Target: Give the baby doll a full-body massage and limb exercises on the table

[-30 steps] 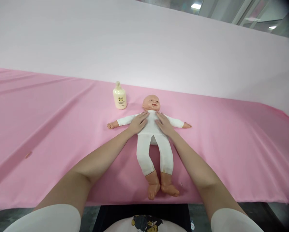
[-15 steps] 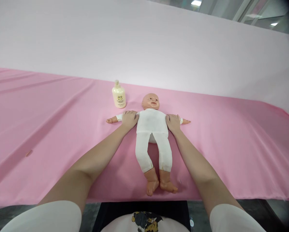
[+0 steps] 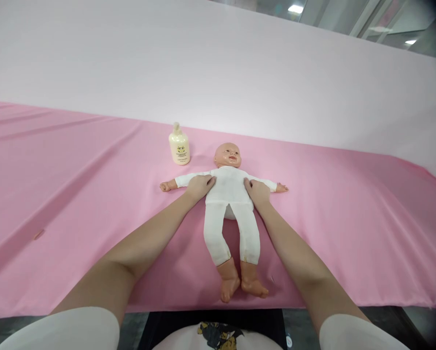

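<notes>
A baby doll [image 3: 229,187] in a white top and trousers lies on its back, head away from me, arms spread to both sides and bare feet towards me. My left hand [image 3: 200,186] is closed with curled fingers at the doll's side, just under its arm on the left. On the opposite side my right hand [image 3: 258,191] grips the torso edge below the other arm. The exact hold of the fingertips is partly hidden.
A cream pump bottle [image 3: 180,146] stands beyond the doll's arm on the left. Pink cloth [image 3: 334,218] covers the table, with a small brownish piece [image 3: 39,235] at the left. A white wall panel [image 3: 203,63] rises behind.
Both hands have slid from on top of the doll's arms inward and slightly down to the sides of its torso. Their fingers have curled in, and the doll's sleeves are uncovered.
</notes>
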`<action>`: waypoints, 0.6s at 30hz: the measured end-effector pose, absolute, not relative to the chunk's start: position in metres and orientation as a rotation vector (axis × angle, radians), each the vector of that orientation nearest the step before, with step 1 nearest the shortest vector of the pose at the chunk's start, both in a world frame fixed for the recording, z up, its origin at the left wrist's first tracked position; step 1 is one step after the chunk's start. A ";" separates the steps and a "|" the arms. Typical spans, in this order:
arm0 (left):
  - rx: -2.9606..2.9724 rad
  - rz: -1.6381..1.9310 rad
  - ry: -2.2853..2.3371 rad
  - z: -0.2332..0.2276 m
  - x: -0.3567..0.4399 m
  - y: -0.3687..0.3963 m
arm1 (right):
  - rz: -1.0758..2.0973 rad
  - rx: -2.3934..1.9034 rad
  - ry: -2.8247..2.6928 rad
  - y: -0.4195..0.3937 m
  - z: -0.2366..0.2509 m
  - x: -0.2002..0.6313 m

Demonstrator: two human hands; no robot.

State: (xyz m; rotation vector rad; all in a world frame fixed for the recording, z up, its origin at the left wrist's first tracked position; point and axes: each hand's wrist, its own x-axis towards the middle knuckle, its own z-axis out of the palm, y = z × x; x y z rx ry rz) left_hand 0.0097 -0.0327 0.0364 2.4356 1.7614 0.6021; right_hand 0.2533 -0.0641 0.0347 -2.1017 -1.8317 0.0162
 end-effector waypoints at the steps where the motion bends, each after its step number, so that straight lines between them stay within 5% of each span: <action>1: 2.445 0.589 1.780 0.037 0.010 -0.033 | 0.013 -2.137 -1.807 -0.065 0.036 0.252; 18: 2.218 0.675 1.749 0.038 0.012 -0.038 | 0.302 -1.780 -1.372 -0.055 0.010 0.258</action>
